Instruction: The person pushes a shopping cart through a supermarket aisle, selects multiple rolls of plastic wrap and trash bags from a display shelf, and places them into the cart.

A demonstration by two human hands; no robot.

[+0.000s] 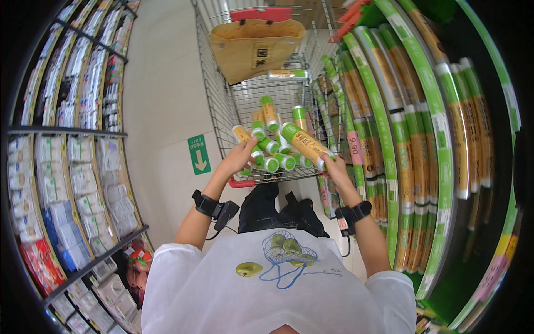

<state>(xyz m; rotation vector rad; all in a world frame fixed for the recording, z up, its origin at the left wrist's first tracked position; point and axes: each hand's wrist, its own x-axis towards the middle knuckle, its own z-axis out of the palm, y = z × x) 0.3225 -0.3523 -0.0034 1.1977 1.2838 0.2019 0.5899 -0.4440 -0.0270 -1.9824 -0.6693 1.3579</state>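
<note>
My right hand (335,169) grips the lower end of a long cylindrical package (307,144) with a yellow-orange body and green bands. It is tilted above the right side of a wire shopping cart (288,175). My left hand (241,156) is over the cart's near left corner, its fingers against the packages there; whether they are closed around one is hidden. Several matching cylindrical packages (270,113) lie heaped at the near end of the basket, many with their green-and-white ends towards me. Another package (288,74) lies crosswise farther up.
A large tan bag (255,50) stands open at the cart's far end. Close on my right, shelves with green edge strips (434,121) hold rows of similar cylinders (417,158). Shelves of packaged goods (50,167) line the left. A green exit sign (199,154) marks the tiled floor.
</note>
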